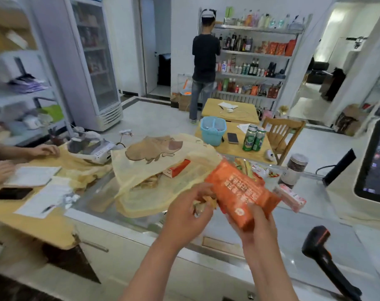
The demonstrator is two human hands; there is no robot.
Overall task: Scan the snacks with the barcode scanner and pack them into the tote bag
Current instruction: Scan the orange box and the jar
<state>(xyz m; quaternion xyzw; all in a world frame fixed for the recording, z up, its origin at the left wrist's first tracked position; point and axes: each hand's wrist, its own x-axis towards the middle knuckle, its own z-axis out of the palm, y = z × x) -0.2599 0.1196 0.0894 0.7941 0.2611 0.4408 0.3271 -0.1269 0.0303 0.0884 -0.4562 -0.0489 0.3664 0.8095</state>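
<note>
Orange, with white print too blurred to read, the snack packet (239,190) is held above the counter (326,213), just beside the pale yellow tote bag (154,170). Its near end is hidden under the gripping right hand (256,227). The left hand (184,216) pinches something small and crumpled that I cannot identify, and the black barcode scanner (321,255) is well apart at the right.
</note>
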